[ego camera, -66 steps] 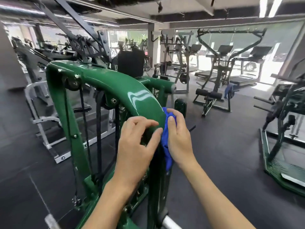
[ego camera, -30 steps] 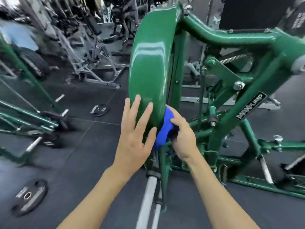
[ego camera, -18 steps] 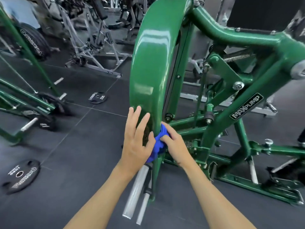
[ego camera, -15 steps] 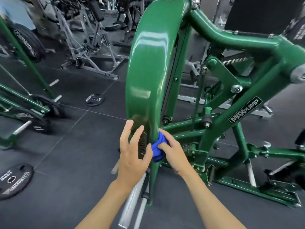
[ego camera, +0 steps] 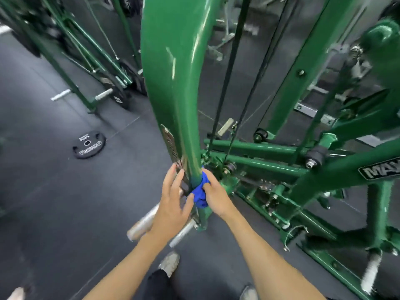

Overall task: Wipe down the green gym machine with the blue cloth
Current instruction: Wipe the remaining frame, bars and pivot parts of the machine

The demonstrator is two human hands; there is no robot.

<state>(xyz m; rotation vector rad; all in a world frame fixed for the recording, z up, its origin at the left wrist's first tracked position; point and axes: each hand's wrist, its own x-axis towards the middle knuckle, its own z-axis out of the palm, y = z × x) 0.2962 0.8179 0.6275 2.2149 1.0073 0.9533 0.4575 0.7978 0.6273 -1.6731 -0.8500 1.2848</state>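
Both hands have slid way down the green machine's curved arm (ego camera: 173,68), nearly to its base. Right hand (ego camera: 216,197) grips the bunched blue cloth (ego camera: 200,194) against the post; left hand (ego camera: 173,202) rests flat with relaxed fingers, probably steadying it.

The right hand (ego camera: 213,197) grips the bunched blue cloth (ego camera: 200,194) against the low, narrow end of the curved arm of the green gym machine (ego camera: 173,68). The left hand (ego camera: 172,201) rests beside it with straight fingers. A black weight plate (ego camera: 89,145) lies on the dark floor (ego camera: 54,191), well apart.
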